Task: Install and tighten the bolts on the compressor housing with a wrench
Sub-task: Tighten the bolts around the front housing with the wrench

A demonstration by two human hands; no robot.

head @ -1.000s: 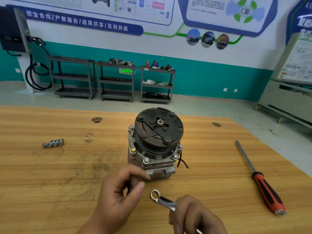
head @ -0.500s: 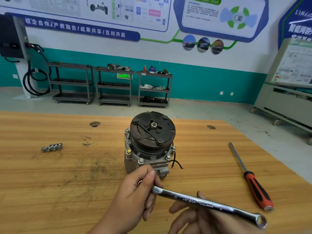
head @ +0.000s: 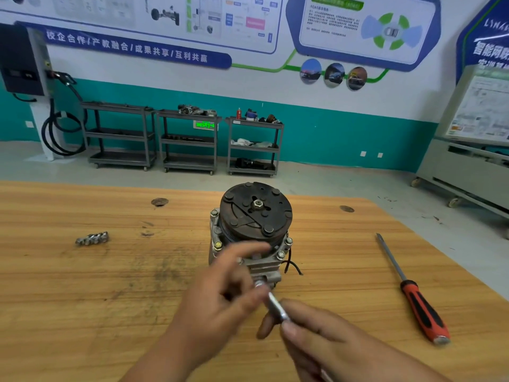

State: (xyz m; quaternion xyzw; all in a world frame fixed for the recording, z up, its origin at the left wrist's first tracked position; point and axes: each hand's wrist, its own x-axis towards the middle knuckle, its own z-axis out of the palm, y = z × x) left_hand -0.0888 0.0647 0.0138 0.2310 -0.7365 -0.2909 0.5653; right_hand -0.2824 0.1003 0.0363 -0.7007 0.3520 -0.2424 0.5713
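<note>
1 compressor [head: 254,216] stands on the table [head: 82,299], with 4 bolts [head: 281,254] countable on its flange. 1 wrench [head: 276,302] sits just before the compressor, pinched by the right hand [head: 330,343], which hides most of its shaft. The left hand [head: 220,299] is blurred beside the wrench's far end, its grasp unclear. 1 screwdriver [head: 413,293] lies right of the compressor.

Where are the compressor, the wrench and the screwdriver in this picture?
compressor [head: 256,216]: head view, on the dark round pulley face.
wrench [head: 276,302]: head view, on its bare steel shaft.
screwdriver [head: 421,310]: head view, on its red and black handle.
</note>
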